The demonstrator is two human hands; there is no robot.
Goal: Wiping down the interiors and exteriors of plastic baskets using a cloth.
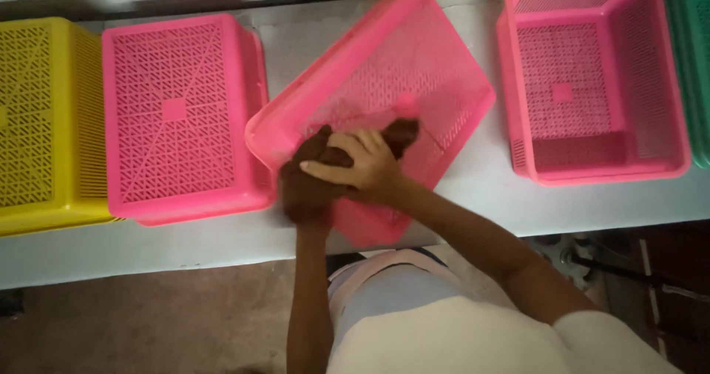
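The right hand (362, 168) lies over the near part of the tilted pink basket (384, 100), its fingers curled and its thumb pointing to the left. The left hand (310, 185) sits just under it, pressed against the same near edge of the basket. Both hands seem closed on the rim or on the near wall, but they overlap and the picture is a little blurred, so I cannot tell exactly which part each one grips.

The basket stands in the middle of the white bench (222, 248), turned at an angle to the others and lifted on one side, with its near corner hanging over the bench edge toward the person.

It is thin moulded plastic full of small holes, so I judge it light and fairly stiff, with some flex in the walls. The smooth rim may slip a little; the rolled rim or the holes give the best hold.

To the left, a second pink basket (177, 115) lies bottom up, and a yellow basket (37, 122) beside it. To the right, a third pink basket (592, 78) stands open side up, near a green basket (695, 56).
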